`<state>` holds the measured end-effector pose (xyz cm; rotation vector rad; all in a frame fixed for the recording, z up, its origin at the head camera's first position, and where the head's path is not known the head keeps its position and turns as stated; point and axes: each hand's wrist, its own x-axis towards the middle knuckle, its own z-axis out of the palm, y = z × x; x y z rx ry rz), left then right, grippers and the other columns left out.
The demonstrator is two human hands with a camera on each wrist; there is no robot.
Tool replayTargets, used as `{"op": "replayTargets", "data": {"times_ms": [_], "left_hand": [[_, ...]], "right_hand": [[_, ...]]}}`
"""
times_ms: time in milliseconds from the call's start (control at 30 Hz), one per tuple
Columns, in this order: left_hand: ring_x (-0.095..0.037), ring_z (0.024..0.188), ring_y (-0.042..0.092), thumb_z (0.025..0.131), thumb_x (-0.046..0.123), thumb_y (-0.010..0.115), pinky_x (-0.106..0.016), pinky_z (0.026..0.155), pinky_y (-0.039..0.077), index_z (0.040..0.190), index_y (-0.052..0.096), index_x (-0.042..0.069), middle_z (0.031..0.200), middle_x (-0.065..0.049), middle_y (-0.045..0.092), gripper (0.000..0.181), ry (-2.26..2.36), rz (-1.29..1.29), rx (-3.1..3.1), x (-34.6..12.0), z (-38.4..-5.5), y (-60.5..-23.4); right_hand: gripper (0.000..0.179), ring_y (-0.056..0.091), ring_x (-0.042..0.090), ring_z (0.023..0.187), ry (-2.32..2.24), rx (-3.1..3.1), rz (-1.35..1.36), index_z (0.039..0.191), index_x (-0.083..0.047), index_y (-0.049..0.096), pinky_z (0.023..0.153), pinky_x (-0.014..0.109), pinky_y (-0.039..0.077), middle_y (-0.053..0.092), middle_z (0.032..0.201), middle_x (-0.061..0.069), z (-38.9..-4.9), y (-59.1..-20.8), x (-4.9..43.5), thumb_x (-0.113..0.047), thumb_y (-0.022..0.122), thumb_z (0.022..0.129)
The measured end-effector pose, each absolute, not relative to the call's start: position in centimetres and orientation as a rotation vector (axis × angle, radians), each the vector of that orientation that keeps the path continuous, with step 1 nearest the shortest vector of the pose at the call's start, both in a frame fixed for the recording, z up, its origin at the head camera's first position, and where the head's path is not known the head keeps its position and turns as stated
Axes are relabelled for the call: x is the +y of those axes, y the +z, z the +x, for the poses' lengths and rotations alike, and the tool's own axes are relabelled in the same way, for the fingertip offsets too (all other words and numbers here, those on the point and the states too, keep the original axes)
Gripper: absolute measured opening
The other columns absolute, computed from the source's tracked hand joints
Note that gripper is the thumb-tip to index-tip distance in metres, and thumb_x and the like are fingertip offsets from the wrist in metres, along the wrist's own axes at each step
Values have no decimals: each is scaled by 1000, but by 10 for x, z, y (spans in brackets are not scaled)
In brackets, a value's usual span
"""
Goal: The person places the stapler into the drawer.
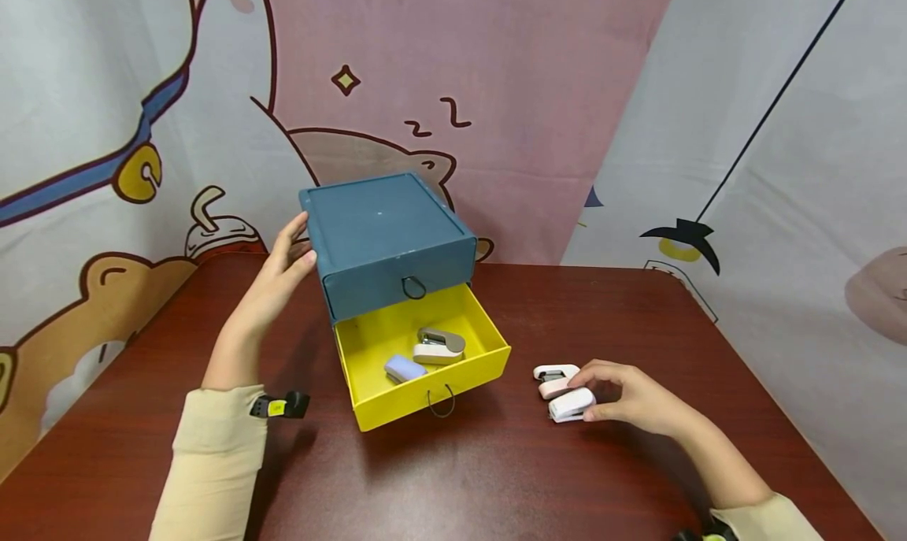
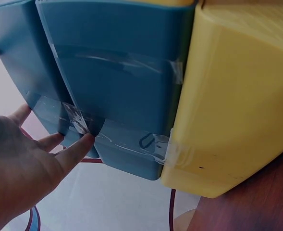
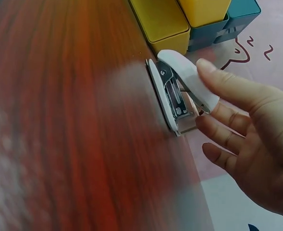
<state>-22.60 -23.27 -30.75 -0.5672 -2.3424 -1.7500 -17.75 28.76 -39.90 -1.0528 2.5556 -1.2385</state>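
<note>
My left hand (image 1: 272, 277) rests its spread fingers against the left side of a blue drawer box (image 1: 390, 226); the left wrist view shows the fingertips on its taped wall. Below the blue box top, a yellow drawer (image 1: 432, 387) stands pulled out. Inside it lie a grey-and-white stapler (image 1: 438, 346) and a small lilac stapler (image 1: 405, 368). On the table at right, my right hand (image 1: 631, 395) pinches a white stapler (image 3: 187, 79) between thumb and fingers. Behind that one are a pinkish stapler (image 1: 556, 387) and another white stapler (image 1: 556, 372), close together.
The dark red wooden table (image 1: 453, 486) runs to a printed cloth backdrop (image 1: 496, 92) at the back and sides. Black ring pulls (image 1: 441, 402) hang on the drawer fronts. A watch-like band with a black device (image 1: 279, 405) is strapped on the left wrist.
</note>
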Motion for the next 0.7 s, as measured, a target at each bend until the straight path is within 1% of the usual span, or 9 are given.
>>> {"op": "replayTargets", "data": {"times_ms": [100, 200, 400, 600, 700], "left_hand": [[-34, 138, 19, 102, 22, 44, -55, 106, 21, 156, 7, 19, 156, -9, 9, 65, -1753, -568, -2341, -233, -226, -308], [-34, 138, 19, 102, 22, 44, -56, 106, 21, 156, 7, 19, 156, -9, 9, 65, -1751, -567, -2340, -233, -226, -308], [-34, 138, 19, 102, 21, 44, -56, 106, 21, 156, 7, 19, 156, -9, 9, 65, -1748, -566, -2345, -233, -226, -308], [-33, 138, 19, 102, 21, 44, -56, 106, 21, 156, 7, 20, 156, -9, 9, 65, -1749, -567, -2347, -233, -226, -308], [-33, 138, 19, 102, 21, 44, -56, 106, 21, 156, 6, 20, 156, -9, 10, 65, -1755, -570, -2343, -233, -226, -308]], "right_hand": [[32, 55, 13, 97, -1178, 2580, -1052, 109, -18, 67, 81, 27, 45, 63, 106, -3, -178, -402, 288, -21, 79, 80], [30, 54, 12, 99, -1148, 2588, -1049, 108, -20, 67, 82, 26, 44, 63, 106, -4, -178, -403, 287, -22, 78, 80], [28, 54, 13, 97, -1168, 2578, -1044, 108, -20, 68, 77, 28, 46, 63, 106, -3, -176, -402, 284, -24, 77, 82], [27, 55, 13, 97, -1158, 2613, -1035, 107, -22, 68, 78, 28, 46, 64, 105, -5, -175, -400, 281, -26, 77, 82], [27, 56, 13, 94, -1186, 2627, -1015, 106, -23, 69, 75, 28, 47, 64, 103, -6, -174, -397, 278, -24, 78, 81]]}}
